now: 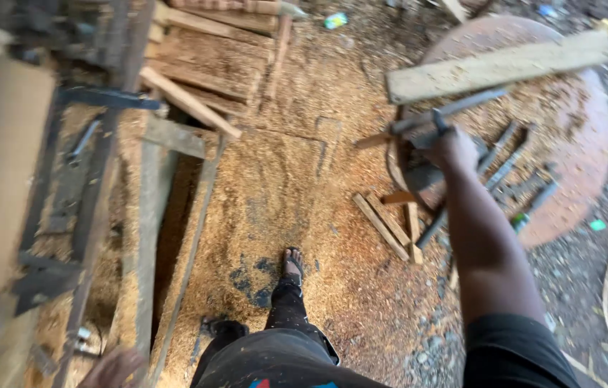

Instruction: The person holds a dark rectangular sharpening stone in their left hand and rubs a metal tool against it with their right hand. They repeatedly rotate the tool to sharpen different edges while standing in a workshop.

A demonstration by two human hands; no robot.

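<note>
At the near left edge the left hand (113,366) is blurred, so I cannot tell its fingers. Farther right, the right hand (451,147) has fingers closed around a grey metal tool (448,111). Beyond it a wooden plank (498,66) lies over a round rusty disc (591,144) on the sawdust ground (282,187)

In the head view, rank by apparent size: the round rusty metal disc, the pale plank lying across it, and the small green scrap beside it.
1. Round rusty disc, largest.
2. Pale plank lying across its top.
3. Green scrap, smallest.
All lie at a similar distance, so the order looks safe.
</note>
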